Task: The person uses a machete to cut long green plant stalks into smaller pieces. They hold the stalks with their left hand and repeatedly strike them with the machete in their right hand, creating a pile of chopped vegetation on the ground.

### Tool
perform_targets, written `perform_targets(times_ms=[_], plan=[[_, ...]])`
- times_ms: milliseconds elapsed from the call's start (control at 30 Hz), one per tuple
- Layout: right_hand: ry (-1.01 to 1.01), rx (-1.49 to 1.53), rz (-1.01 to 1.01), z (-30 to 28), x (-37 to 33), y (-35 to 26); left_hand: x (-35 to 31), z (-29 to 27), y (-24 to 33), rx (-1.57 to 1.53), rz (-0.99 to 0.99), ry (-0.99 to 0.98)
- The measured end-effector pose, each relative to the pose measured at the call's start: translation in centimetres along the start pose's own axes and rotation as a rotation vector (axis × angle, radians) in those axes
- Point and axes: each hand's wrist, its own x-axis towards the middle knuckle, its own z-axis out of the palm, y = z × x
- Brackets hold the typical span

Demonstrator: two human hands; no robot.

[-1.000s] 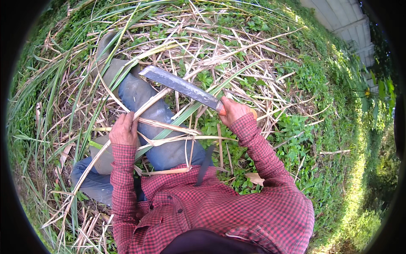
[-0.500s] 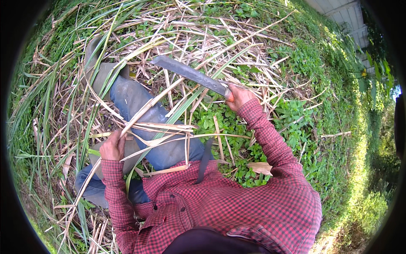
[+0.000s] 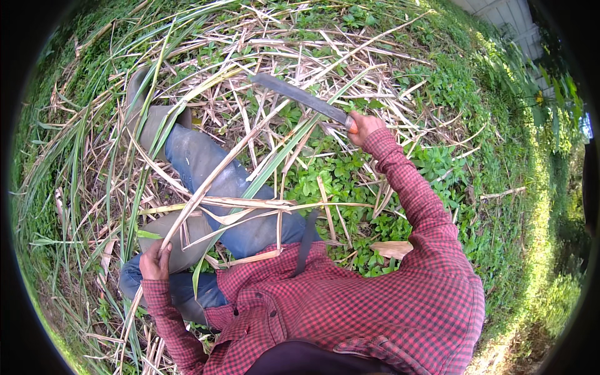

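My right hand is closed round the orange handle of a machete, whose dark, broad blade points to the upper left above the dry stalks. In my left hand is a long, pale dry stalk, gripped between thumb and fingers. That stalk slants up to the right across my outstretched leg. Dry leaf strips and a green blade-like leaf cross my thigh beside it. The machete blade is apart from my left hand.
Cut dry stalks litter the ground ahead. Long green leaves lie at the left. Low green plants grow beside my leg. My rubber boot is at the upper left. A pale wall stands far right.
My left hand has moved down and left along the stalk. My right hand has shifted slightly up and right, taking the machete with it.
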Motion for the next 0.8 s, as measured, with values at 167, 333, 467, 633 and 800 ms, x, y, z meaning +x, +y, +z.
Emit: perform_targets(times_ms=[167,333,467,633,800], plan=[[0.046,0.028,0.203,2.1,3.6,3.9,-0.6,-2.5,-3.5,-0.198,-0.072,-0.210],[0.147,0.333,0.682,2.7,8.5,11.3,-2.4,-4.9,-3.1,-0.233,-0.157,-0.207],[0.292,0.330,0.375,2.6,3.9,4.5,-0.2,-1.7,-0.8,-0.116,-0.006,-0.047],[0.094,0.164,0.019,2.4,-0.4,-4.0,10.3,5.5,12.5,0.285,0.280,0.074],[0.037,0.092,0.270,1.4,3.2,-2.7,11.4,6.0,14.7,0.446,0.439,0.362]])
